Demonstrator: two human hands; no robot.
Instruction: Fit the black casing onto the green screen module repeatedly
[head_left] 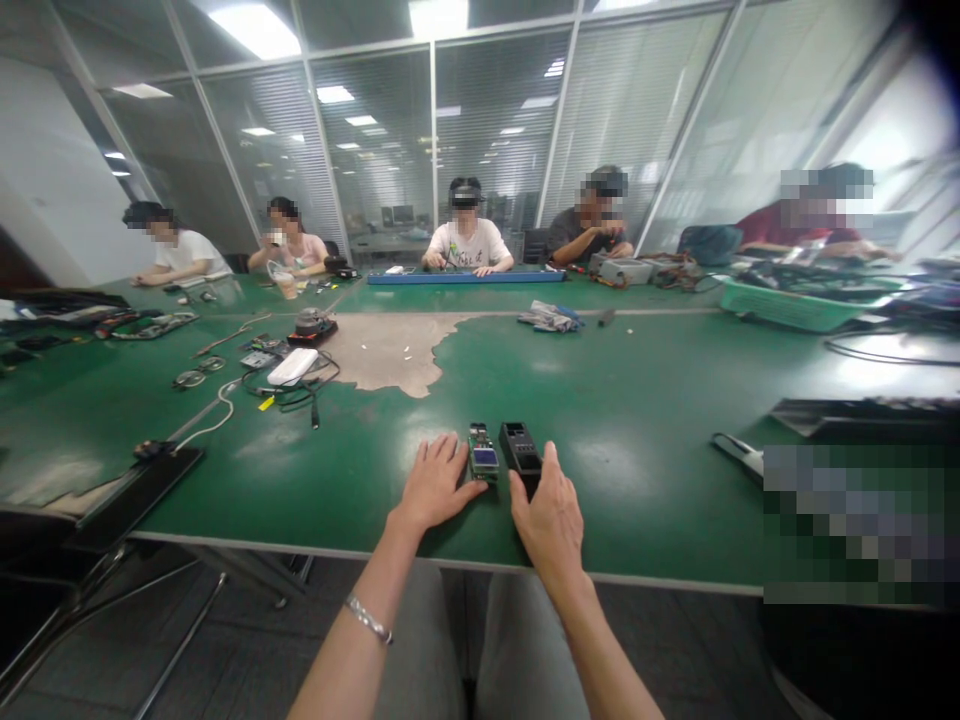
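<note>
A small green circuit board with a blue screen [484, 455] lies on the green table [615, 400] near its front edge. Beside it on the right lies a black plastic casing [520, 447]. My left hand [435, 482] rests flat on the table, fingers spread, its thumb touching the board's near end. My right hand [551, 510] is loosely curled round the near end of the black casing, thumb on its left side and fingers on the right.
A white power bank with cables [292, 368] and small tools lie to the left. A worn bare patch [390, 350] marks the table's middle. Several people sit along the far side. A green tray [780, 305] stands at the right, and a black device [862, 415] lies closer on the right.
</note>
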